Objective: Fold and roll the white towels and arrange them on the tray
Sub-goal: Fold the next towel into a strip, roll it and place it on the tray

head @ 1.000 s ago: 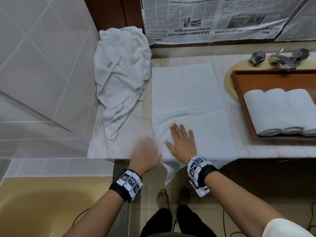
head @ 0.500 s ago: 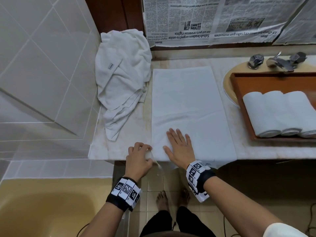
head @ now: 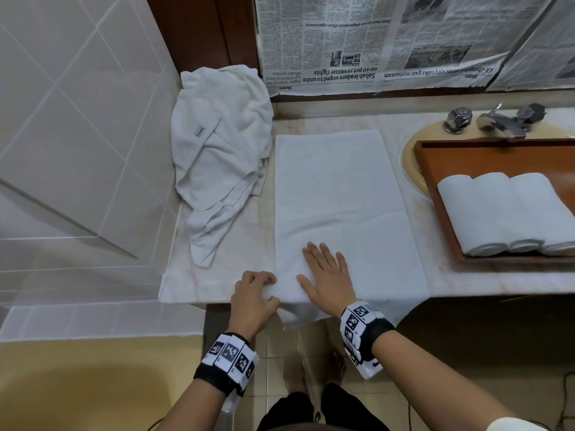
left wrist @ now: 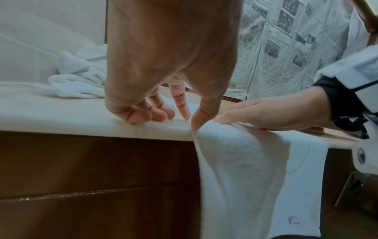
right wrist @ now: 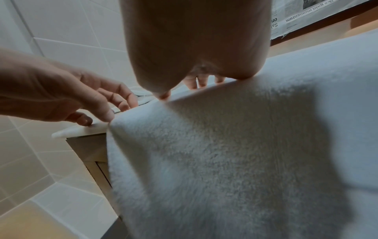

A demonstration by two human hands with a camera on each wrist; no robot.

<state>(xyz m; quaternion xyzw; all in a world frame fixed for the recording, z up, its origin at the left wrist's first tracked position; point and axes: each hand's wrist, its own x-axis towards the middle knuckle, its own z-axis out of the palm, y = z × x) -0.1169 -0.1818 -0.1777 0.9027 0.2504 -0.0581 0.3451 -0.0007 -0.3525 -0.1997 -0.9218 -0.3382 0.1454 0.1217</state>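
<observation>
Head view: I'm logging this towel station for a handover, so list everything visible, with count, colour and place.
Flat towel: one, white, spread on the counter, near end hanging over the edge.
Rolled towels: three, white, side by side in the tray.
Tray: one, brown wood, over the basin.
Crumpled towels: white heap, left corner; count unclear.
Tap: one, metal, behind the tray.
Newspaper: sheets covering the back wall.
Left hand: pinches the flat towel's left edge.
Right hand: flat on the towel.

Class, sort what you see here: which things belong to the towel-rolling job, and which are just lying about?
Job: flat towel, towel heap, rolled towels, tray, both hands: left, right.
Lying about: newspaper, tap.
</observation>
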